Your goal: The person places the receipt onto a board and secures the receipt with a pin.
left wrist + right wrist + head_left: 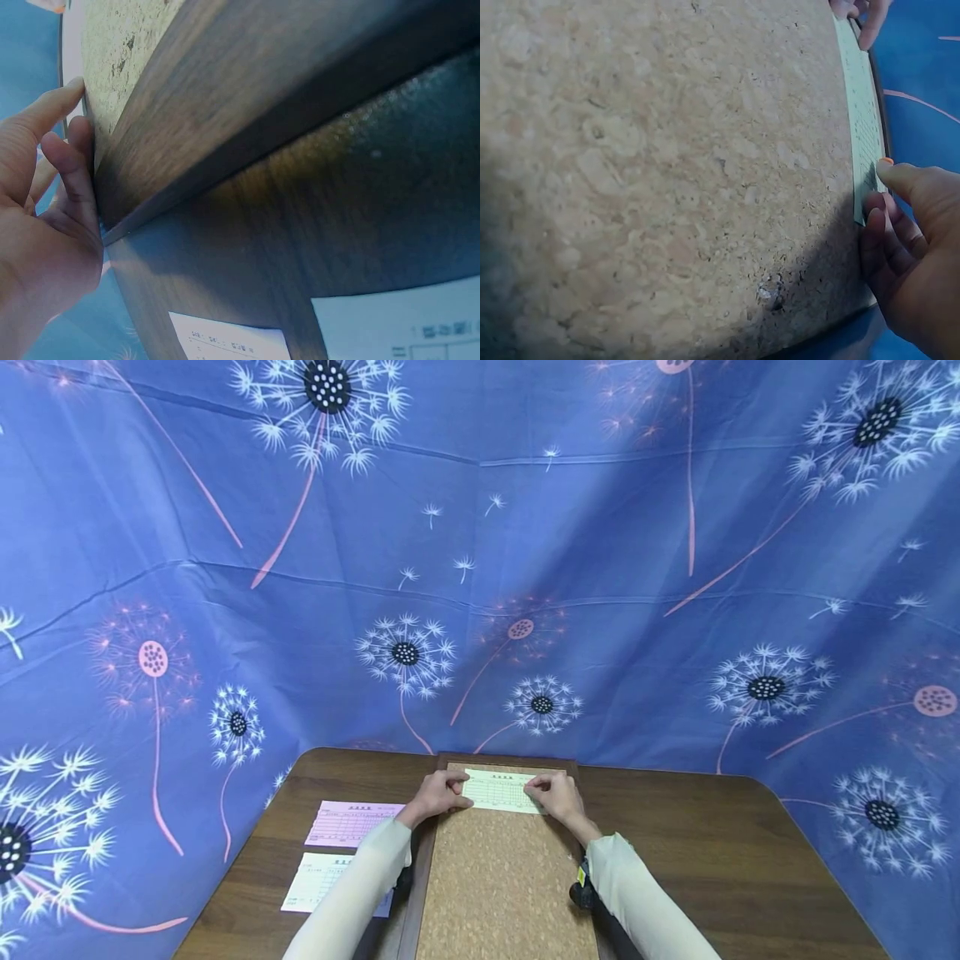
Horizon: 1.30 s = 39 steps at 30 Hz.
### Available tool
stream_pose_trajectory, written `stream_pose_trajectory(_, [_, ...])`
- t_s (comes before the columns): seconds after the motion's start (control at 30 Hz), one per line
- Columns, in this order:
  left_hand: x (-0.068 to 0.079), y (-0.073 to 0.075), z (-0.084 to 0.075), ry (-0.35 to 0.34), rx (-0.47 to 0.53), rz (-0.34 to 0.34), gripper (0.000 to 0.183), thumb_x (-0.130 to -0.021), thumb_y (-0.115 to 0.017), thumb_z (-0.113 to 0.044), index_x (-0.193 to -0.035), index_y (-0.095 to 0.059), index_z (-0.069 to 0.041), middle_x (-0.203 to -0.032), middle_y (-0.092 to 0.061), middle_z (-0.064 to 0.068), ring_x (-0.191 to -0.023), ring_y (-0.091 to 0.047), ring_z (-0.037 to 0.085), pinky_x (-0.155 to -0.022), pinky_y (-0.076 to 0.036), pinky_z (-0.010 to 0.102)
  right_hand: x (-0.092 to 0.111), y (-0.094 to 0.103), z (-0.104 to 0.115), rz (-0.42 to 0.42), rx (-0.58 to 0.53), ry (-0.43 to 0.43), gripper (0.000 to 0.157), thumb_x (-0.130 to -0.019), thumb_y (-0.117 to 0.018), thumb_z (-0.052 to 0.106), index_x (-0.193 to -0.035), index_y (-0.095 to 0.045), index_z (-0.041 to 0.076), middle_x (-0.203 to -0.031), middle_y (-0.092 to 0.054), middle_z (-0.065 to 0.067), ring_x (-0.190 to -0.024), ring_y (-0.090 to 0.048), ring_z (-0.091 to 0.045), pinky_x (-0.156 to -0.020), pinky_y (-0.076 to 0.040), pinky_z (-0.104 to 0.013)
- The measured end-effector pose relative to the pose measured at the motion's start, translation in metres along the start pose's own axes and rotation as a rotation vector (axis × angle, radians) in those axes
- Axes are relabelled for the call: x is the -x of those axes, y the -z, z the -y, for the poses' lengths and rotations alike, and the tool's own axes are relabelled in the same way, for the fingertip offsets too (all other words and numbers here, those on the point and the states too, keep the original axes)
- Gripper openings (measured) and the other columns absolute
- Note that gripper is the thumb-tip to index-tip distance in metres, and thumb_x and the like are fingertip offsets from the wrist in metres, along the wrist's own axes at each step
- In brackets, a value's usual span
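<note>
At the left, blue cloth point(127, 568) printed with dandelions hangs behind and beside the brown wooden table point(675, 860); on the table's left part lies the white form point(303, 893), partly hidden under the left sleeve point(348, 885); just beyond it lies the pink form point(348, 824), its right end near the left forearm.

Further right, the left hand point(435, 793) reaches over the dark wooden frame point(425, 877) of the cork board point(502, 885); its thumb and forefinger are spread apart, touching the left end of the pale green form point(495, 790), while the other fingers bend loosely; the green form lies across the far end of the cork, just inside the frame.

At the form's right end is the right hand point(557, 795), its thumb tip against a small orange thing point(886, 160) on the form and its other fingers bent; one cannot tell whether the orange thing is pinched or only pressed.

Below that hand, a black device point(581, 892) sits at the right wrist; the bare brown tabletop stretches away to the right.
</note>
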<state>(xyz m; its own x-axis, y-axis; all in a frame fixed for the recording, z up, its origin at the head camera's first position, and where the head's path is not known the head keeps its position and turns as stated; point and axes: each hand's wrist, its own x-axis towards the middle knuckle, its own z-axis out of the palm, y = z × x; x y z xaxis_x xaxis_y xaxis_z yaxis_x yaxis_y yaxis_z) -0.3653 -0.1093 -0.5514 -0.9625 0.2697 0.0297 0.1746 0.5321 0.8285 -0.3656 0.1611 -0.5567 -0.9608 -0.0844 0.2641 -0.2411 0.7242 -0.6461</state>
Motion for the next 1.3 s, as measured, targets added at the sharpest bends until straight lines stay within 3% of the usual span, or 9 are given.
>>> stream_pose_trajectory(0.27, [0.001, 0.001, -0.002, -0.002, -0.021, 0.000, 0.053, -0.081, -0.084, -0.009, -0.130, -0.066, 0.004, -0.084, -0.065, 0.009, -0.055, -0.054, 0.005, -0.057, -0.049, 0.021, -0.007, -0.008, 0.000, 0.049, 0.065, -0.082, 0.005, -0.088, -0.080, 0.023, -0.083, -0.081, 0.021, -0.085, -0.077, 0.002, -0.078, -0.069, -0.013, -0.061, -0.051, -0.030])
stream_pose_trajectory(0.4, [0.001, 0.000, -0.003, -0.023, -0.030, -0.002, 0.053, -0.081, -0.084, -0.008, -0.129, -0.066, 0.006, -0.083, -0.065, 0.012, -0.056, -0.051, 0.004, -0.060, -0.047, 0.021, -0.008, -0.010, -0.004, 0.046, 0.080, -0.081, 0.005, -0.087, -0.081, 0.026, -0.083, -0.081, 0.023, -0.084, -0.077, 0.004, -0.077, -0.067, -0.011, -0.059, -0.049, -0.030])
stream_pose_trajectory(0.73, [0.001, 0.000, -0.003, -0.007, -0.010, -0.006, 0.054, -0.081, -0.084, -0.008, -0.130, -0.066, 0.005, -0.084, -0.065, 0.011, -0.054, -0.052, 0.003, -0.054, -0.046, 0.019, -0.005, -0.003, -0.001, 0.065, 0.072, -0.015, 0.004, -0.089, -0.079, 0.017, -0.088, -0.083, 0.016, -0.092, -0.079, -0.003, -0.083, -0.072, -0.021, -0.066, -0.054, -0.036])
stream_pose_trajectory(1.0, [-0.001, 0.003, 0.000, -0.010, -0.020, -0.017, 0.053, -0.080, -0.084, -0.008, -0.129, -0.066, 0.005, -0.084, -0.065, 0.009, -0.054, -0.051, 0.003, -0.054, -0.045, 0.018, -0.012, -0.002, 0.005, 0.108, 0.059, -0.065, 0.008, -0.091, -0.076, 0.018, -0.095, -0.083, 0.015, -0.104, -0.079, -0.007, -0.079, -0.070, -0.019, -0.059, -0.047, -0.028])
stream_pose_trajectory(1.3, [0.000, 0.001, -0.001, -0.023, -0.032, -0.008, 0.054, -0.080, -0.085, -0.008, -0.128, -0.067, 0.006, -0.084, -0.064, 0.010, -0.059, -0.050, 0.005, -0.060, -0.044, 0.019, -0.013, -0.005, 0.005, 0.084, 0.087, -0.043, 0.005, -0.090, -0.078, 0.018, -0.088, -0.083, 0.016, -0.096, -0.078, -0.005, -0.083, -0.072, -0.021, -0.064, -0.054, -0.035])
